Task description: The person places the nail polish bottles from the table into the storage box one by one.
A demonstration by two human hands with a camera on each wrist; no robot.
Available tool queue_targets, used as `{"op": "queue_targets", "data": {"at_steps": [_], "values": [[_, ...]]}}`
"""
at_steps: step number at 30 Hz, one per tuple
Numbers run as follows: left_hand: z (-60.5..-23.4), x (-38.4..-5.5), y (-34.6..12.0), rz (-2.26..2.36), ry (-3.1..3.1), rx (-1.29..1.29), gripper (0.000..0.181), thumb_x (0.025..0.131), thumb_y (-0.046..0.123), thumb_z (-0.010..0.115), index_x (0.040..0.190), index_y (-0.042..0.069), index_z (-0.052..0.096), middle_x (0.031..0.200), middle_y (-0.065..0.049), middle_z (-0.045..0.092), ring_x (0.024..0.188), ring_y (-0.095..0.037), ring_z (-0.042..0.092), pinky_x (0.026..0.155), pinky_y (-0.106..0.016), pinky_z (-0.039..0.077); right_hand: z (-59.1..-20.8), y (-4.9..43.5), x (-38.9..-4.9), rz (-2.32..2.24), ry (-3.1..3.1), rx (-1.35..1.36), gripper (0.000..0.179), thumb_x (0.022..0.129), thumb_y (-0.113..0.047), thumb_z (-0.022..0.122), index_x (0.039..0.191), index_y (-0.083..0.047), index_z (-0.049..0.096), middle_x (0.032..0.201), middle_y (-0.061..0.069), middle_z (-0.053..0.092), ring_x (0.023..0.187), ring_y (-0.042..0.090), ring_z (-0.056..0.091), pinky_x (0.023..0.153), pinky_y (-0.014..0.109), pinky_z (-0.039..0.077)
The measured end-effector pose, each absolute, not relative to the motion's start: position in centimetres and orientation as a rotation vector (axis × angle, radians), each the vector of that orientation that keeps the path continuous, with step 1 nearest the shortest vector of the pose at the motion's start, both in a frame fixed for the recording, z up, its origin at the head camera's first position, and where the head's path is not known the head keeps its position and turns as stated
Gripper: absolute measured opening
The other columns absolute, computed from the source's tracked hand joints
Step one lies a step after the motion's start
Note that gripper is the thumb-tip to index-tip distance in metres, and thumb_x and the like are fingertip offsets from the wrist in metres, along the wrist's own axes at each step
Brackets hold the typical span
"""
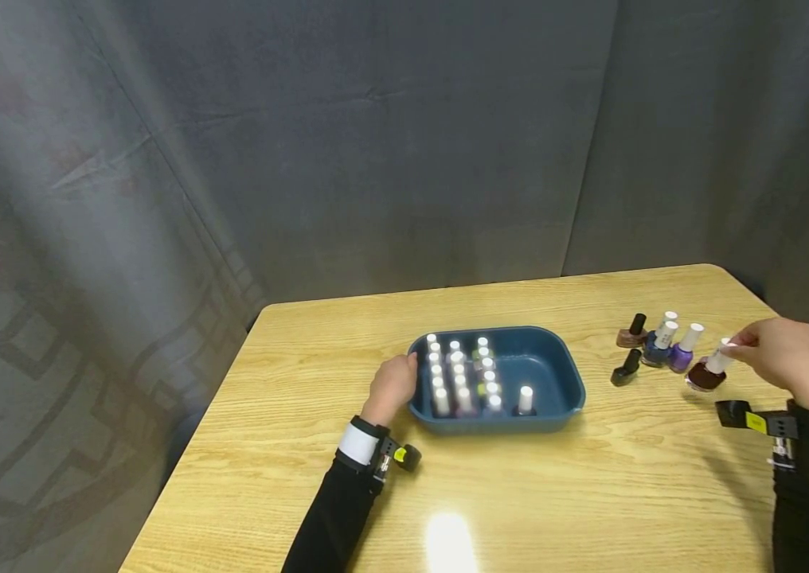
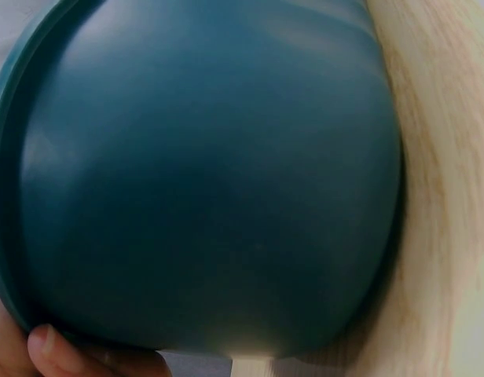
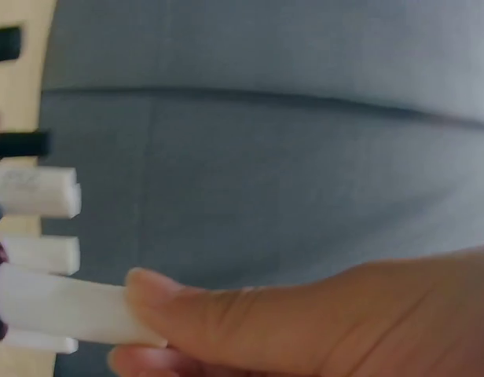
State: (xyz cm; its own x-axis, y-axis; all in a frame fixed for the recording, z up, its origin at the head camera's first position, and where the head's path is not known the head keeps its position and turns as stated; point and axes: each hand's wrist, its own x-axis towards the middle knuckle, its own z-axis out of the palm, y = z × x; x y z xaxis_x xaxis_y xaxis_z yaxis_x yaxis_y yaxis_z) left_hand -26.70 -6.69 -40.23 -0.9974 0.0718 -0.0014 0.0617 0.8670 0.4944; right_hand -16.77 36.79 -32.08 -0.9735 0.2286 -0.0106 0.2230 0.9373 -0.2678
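Observation:
My left hand (image 1: 392, 390) grips the left rim of a dark blue plastic tub (image 1: 555, 414). In the left wrist view the tub's outer wall (image 2: 218, 181) fills most of the picture, and fingers (image 2: 61, 353) curl at its rim. Inside stand several white-capped nail polish bottles in rows on the left, plus a lone white-capped bottle (image 1: 525, 400) nearer the middle. My right hand (image 1: 799, 358) pinches the white cap (image 3: 65, 305) of a dark red nail polish bottle (image 1: 705, 376), which is tilted. Whether its base touches the table cannot be told.
Left of my right hand stand a purple nail polish bottle (image 1: 681, 356), dark blue ones (image 1: 655, 352) with white caps, a brown one (image 1: 631, 337) with a black cap and a black-capped dark one (image 1: 623, 374). Grey curtain (image 1: 404, 159) hangs behind the wooden table (image 1: 318, 358).

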Motion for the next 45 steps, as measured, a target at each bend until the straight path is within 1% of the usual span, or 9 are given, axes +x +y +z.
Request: {"op": "queue_targets", "data": {"at_steps": [3,10,14,18,22,27,32,35,45], "values": [[-40.2,-26.7,-6.7,0.793,3.019,0.110,0.050,0.100,0.032,0.028,0.086,0.000,0.064,0.089,-0.018,0.065,0.070,-0.025,0.058,0.053,-0.033,0.044,-31.3,35.9,-16.3,0.392,-3.018,-0.272,0.027,0.089,-0.012,0.057,0.086,0.015,0.057,0.063,0.013,0.052,0.058,0.023,0.042,0.049,0.028,0.030],[-40.1,-26.7,-6.8,0.787,3.023,0.097,0.051,0.100,0.033,0.028,0.083,0.001,0.063,0.088,-0.018,0.065,0.068,-0.025,0.058,0.051,-0.033,0.043,-29.8,32.6,-16.0,0.477,-2.885,-0.174,0.028,0.091,-0.014,0.055,0.090,0.013,0.058,0.067,0.015,0.055,0.058,0.022,0.042,0.048,0.028,0.027],[-40.1,-26.6,-6.9,0.801,3.022,0.088,0.051,0.100,0.033,0.028,0.080,0.002,0.062,0.083,-0.017,0.064,0.064,-0.024,0.056,0.048,-0.031,0.041,-29.3,30.2,-16.5,0.555,-2.854,-0.046,0.029,0.093,-0.019,0.054,0.094,0.010,0.059,0.071,0.014,0.058,0.059,0.020,0.046,0.050,0.027,0.030],[-40.0,-26.5,-7.1,0.807,3.020,0.077,0.050,0.100,0.033,0.028,0.083,0.001,0.063,0.085,-0.017,0.064,0.065,-0.024,0.056,0.049,-0.031,0.041,-29.1,27.2,-17.5,0.634,-2.857,0.091,0.028,0.093,-0.020,0.053,0.097,0.007,0.059,0.076,0.014,0.061,0.062,0.020,0.051,0.052,0.027,0.034],[-40.1,-26.5,-7.1,0.812,3.019,0.081,0.050,0.100,0.033,0.029,0.083,0.001,0.063,0.085,-0.017,0.064,0.065,-0.024,0.056,0.049,-0.031,0.041,-29.1,24.2,-18.5,0.663,-2.829,0.220,0.022,0.092,-0.016,0.055,0.094,0.004,0.061,0.077,0.013,0.061,0.064,0.020,0.050,0.054,0.027,0.034],[-40.2,-26.5,-7.0,0.806,3.017,0.097,0.050,0.100,0.032,0.028,0.083,0.001,0.063,0.085,-0.017,0.064,0.065,-0.023,0.056,0.049,-0.030,0.041,-29.8,21.2,-19.2,0.659,-2.809,0.359,0.017,0.091,-0.013,0.056,0.093,0.003,0.062,0.076,0.011,0.060,0.063,0.018,0.046,0.055,0.028,0.034],[-40.1,-26.6,-7.0,0.803,3.012,0.084,0.050,0.100,0.033,0.029,0.088,0.000,0.064,0.088,-0.018,0.065,0.068,-0.024,0.057,0.050,-0.031,0.042,-30.8,19.4,-19.8,0.634,-2.823,0.440,0.014,0.087,-0.010,0.060,0.091,0.004,0.063,0.075,0.010,0.061,0.062,0.016,0.049,0.058,0.031,0.040],[-40.1,-26.6,-7.0,0.799,3.011,0.080,0.050,0.100,0.033,0.029,0.088,0.000,0.064,0.089,-0.018,0.065,0.069,-0.025,0.058,0.051,-0.031,0.042,-31.4,18.6,-20.1,0.631,-2.859,0.466,0.013,0.086,-0.009,0.061,0.090,0.004,0.063,0.075,0.009,0.062,0.062,0.016,0.050,0.059,0.033,0.042],[-40.1,-26.7,-6.9,0.799,3.022,0.089,0.051,0.100,0.033,0.028,0.088,0.000,0.064,0.089,-0.018,0.065,0.069,-0.025,0.059,0.051,-0.031,0.043,-32.7,17.2,-20.3,0.491,-2.994,0.539,0.009,0.086,-0.015,0.063,0.084,-0.006,0.064,0.074,0.002,0.061,0.062,0.012,0.051,0.055,0.029,0.043]]}}
